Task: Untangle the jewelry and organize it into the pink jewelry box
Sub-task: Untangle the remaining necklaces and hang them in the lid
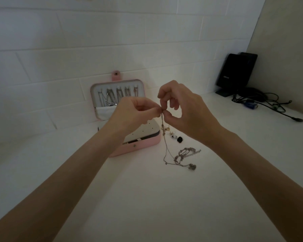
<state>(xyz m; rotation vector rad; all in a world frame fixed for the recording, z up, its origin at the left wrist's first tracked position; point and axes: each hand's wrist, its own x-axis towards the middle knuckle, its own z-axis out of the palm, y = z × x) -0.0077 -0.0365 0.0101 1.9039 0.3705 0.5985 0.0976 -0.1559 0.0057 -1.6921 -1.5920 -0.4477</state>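
Both hands pinch the chain [163,117] top: left hand [135,110], right hand [180,105], likely working the clasp; tangle [182,158] right of pink box [138,147].

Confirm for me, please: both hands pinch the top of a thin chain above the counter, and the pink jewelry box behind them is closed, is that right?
Not quite. The pink jewelry box is open: its lid stands up against the wall with necklaces hanging inside. The rest holds: the left hand and right hand both pinch the top of the thin chain above the counter, as the head view shows.
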